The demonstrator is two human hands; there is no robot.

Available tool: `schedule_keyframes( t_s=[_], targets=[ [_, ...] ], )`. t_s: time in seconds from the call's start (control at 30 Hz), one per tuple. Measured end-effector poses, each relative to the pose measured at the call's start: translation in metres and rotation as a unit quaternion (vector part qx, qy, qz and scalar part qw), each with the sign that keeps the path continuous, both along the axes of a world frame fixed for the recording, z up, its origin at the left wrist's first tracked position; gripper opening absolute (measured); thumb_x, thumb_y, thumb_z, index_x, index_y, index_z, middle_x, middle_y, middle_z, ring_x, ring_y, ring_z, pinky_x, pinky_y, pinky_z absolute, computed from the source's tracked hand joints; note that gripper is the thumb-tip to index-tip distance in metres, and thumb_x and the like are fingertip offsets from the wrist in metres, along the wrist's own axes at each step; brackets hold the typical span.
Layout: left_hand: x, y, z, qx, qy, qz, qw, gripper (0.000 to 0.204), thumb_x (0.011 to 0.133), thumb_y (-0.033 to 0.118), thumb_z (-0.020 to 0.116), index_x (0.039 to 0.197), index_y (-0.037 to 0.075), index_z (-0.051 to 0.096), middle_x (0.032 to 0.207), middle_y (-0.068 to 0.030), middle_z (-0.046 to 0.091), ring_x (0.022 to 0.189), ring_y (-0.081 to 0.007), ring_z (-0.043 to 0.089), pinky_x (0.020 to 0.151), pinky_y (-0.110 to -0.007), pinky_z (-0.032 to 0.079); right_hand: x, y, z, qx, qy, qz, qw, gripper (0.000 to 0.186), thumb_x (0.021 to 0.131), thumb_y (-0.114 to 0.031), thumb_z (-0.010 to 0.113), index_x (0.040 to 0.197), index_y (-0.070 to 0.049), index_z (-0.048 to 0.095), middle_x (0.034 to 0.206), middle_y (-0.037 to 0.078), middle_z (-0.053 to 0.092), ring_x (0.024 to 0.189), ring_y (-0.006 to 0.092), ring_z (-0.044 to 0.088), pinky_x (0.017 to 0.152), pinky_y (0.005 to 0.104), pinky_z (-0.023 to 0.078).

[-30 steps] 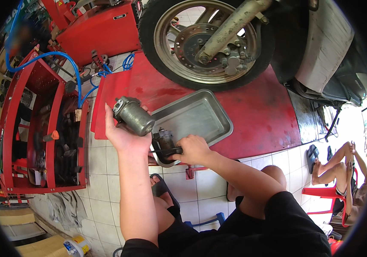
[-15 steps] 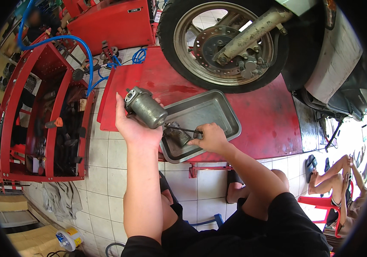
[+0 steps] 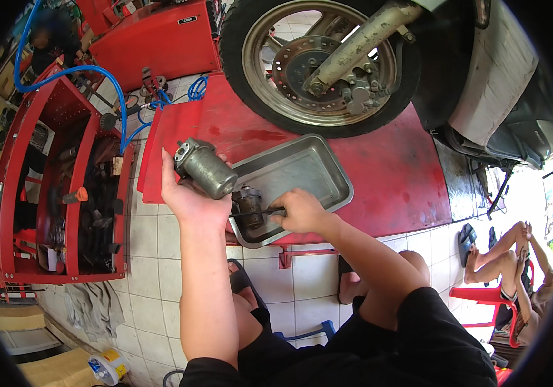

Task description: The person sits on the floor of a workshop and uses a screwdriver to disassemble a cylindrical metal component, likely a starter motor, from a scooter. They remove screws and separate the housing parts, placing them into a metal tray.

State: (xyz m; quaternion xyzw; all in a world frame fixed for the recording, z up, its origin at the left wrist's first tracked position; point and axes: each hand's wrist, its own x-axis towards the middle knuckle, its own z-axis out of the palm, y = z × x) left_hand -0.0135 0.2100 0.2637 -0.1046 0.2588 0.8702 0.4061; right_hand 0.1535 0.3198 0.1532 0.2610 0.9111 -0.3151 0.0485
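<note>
My left hand [image 3: 185, 201] is palm up with its fingers wrapped round a grey metal starter motor [image 3: 208, 173], tilted with its toothed or flanged end to the upper left. Closed in my right hand [image 3: 303, 211] is a thin dark rod-like tool, probably a screwdriver [image 3: 265, 212], pointing left. Its shaft passes across a smaller, dirty motor-like cylinder [image 3: 248, 198] in the metal tray [image 3: 292, 169]. Whether the shaft touches that cylinder I cannot tell. The tool's handle is hidden in my grip.
The tray rests on a red lift platform [image 3: 392, 174] beneath a motorcycle front wheel [image 3: 321, 64]. To the left stands a red tool cart [image 3: 79, 193] with a blue air hose [image 3: 118, 90]. Another person [image 3: 508, 264] sits at the right.
The smaller cylinder in the tray has turned from slanted to nearly upright. The tool's tip has swung down and left across it. My left hand still holds the starter motor.
</note>
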Motion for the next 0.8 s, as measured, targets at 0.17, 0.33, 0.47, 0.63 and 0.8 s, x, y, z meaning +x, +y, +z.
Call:
schedule_keyframes(
  t_s=[0.17, 0.33, 0.47, 0.63, 0.8],
  targets=[
    [0.001, 0.001, -0.002, 0.008, 0.004, -0.010, 1.000, 0.051, 0.097, 0.055, 0.057, 0.110, 0.006, 0.066, 0.098, -0.0122, 0.068, 0.084, -0.0299, 0.063, 0.079, -0.041, 0.052, 0.002, 0.005, -0.016, 0.090, -0.012, -0.033, 0.995, 0.028, 0.083, -0.027, 0.077, 0.108, -0.014, 0.077, 0.091, 0.017, 0.074, 0.090, 0.0363, 0.070, 0.082, 0.0468, 0.056],
    [-0.001, 0.001, -0.002, 0.009, -0.005, -0.012, 1.000, 0.050, 0.097, 0.055, 0.057, 0.109, 0.007, 0.066, 0.098, -0.0122, 0.068, 0.083, -0.0302, 0.063, 0.078, -0.041, 0.053, 0.001, 0.005, -0.021, 0.061, -0.009, -0.049, 0.997, 0.028, 0.082, -0.028, 0.079, 0.107, -0.016, 0.077, 0.092, 0.016, 0.074, 0.090, 0.0370, 0.070, 0.081, 0.0474, 0.055],
    [-0.002, 0.002, -0.004, 0.016, -0.014, -0.017, 1.000, 0.051, 0.096, 0.055, 0.058, 0.108, 0.007, 0.066, 0.098, -0.0121, 0.068, 0.084, -0.0306, 0.064, 0.077, -0.041, 0.053, -0.002, 0.003, -0.018, 0.052, -0.034, -0.056, 0.996, 0.026, 0.084, -0.028, 0.078, 0.108, -0.016, 0.077, 0.096, 0.016, 0.074, 0.093, 0.0365, 0.070, 0.083, 0.0471, 0.056],
    [-0.002, 0.006, -0.009, 0.022, -0.003, -0.050, 0.998, 0.051, 0.096, 0.056, 0.057, 0.111, 0.008, 0.064, 0.100, -0.0140, 0.067, 0.083, -0.0314, 0.063, 0.076, -0.042, 0.053, 0.000, 0.007, -0.018, 0.048, -0.022, -0.047, 0.997, 0.024, 0.089, -0.027, 0.072, 0.105, -0.010, 0.075, 0.096, 0.016, 0.074, 0.093, 0.0383, 0.070, 0.083, 0.0491, 0.055],
    [0.007, 0.011, -0.009, -0.023, 0.025, -0.052, 0.998, 0.051, 0.097, 0.056, 0.056, 0.110, 0.007, 0.064, 0.098, -0.0131, 0.067, 0.081, -0.0315, 0.064, 0.073, -0.042, 0.053, 0.018, 0.019, -0.002, 0.076, -0.007, -0.052, 0.996, 0.025, 0.091, -0.027, 0.068, 0.100, -0.004, 0.071, 0.092, 0.019, 0.072, 0.092, 0.0405, 0.069, 0.082, 0.0517, 0.054]
  ],
)
